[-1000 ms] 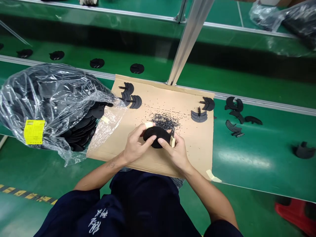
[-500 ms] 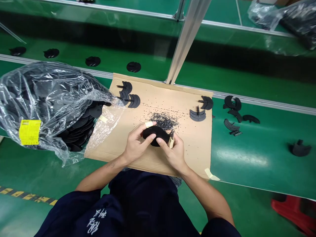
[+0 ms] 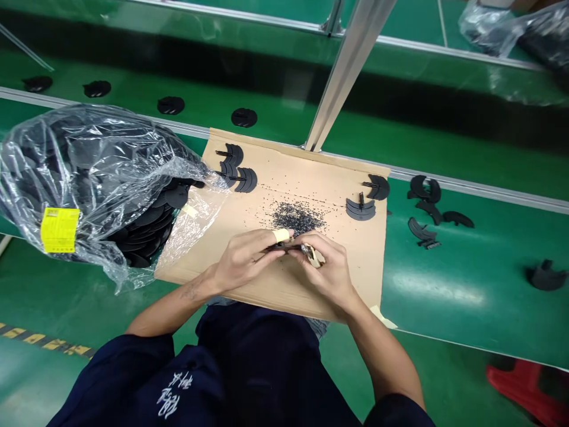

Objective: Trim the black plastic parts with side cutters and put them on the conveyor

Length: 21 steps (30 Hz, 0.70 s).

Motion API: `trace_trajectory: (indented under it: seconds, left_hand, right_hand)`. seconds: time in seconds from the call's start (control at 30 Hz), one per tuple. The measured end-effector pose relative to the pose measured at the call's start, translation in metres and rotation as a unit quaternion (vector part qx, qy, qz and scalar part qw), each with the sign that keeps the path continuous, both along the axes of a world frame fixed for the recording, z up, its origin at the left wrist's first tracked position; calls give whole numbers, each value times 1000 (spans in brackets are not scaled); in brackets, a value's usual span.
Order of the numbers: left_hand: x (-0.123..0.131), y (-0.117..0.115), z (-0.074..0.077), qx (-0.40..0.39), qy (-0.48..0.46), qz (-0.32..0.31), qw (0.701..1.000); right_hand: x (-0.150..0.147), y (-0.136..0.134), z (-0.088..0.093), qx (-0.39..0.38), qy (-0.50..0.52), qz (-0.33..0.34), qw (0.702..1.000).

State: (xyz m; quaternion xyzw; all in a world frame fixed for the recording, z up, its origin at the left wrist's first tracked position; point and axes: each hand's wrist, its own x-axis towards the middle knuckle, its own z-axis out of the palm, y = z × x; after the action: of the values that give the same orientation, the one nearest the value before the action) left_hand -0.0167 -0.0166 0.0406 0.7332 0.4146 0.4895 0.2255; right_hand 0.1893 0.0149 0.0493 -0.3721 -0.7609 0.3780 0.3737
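My left hand [image 3: 242,258], with pale yellow tape round one finger, is closed on a thin dark plastic disc [image 3: 281,249] that now shows almost edge-on. Opposite it, my right hand [image 3: 326,264] is closed as well. A small tool wrapped in tan tape [image 3: 316,256] sits in its fingers, and the thumb and fingertips meet the disc's edge. What kind of tool it is cannot be made out. Just beyond the fingers, black plastic scraps [image 3: 297,217] lie in a pile on the cardboard sheet [image 3: 267,279].
A clear bag [image 3: 111,142] full of black discs lies open at the left. Curved black parts [image 3: 245,179] rest on the cardboard's left, others [image 3: 361,209] on its right. More curved pieces [image 3: 427,190] lie on the green bench [image 3: 444,249]. A metal post [image 3: 347,77] stands behind.
The disc has been turned from showing its broad face to nearly edge-on. My right hand has rolled over with the taped tool, its fingers closer to the left hand's.
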Motion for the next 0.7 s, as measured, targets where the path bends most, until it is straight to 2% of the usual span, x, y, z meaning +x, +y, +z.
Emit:
trace_trajectory:
  seconds: [0.13,0.33,0.7]
  left_hand:
    - [1,-1,6,-48,-39,1,998]
    - [2,2,10,-21,-32,-15,999]
    - [3,0,10,58,-33,-17,998]
  right_hand:
    - [-1,-2,-4,60,31,7,998]
    - [-2,-4,-9,112,49,0,993]
    - [3,-7,1,91,55,54,993]
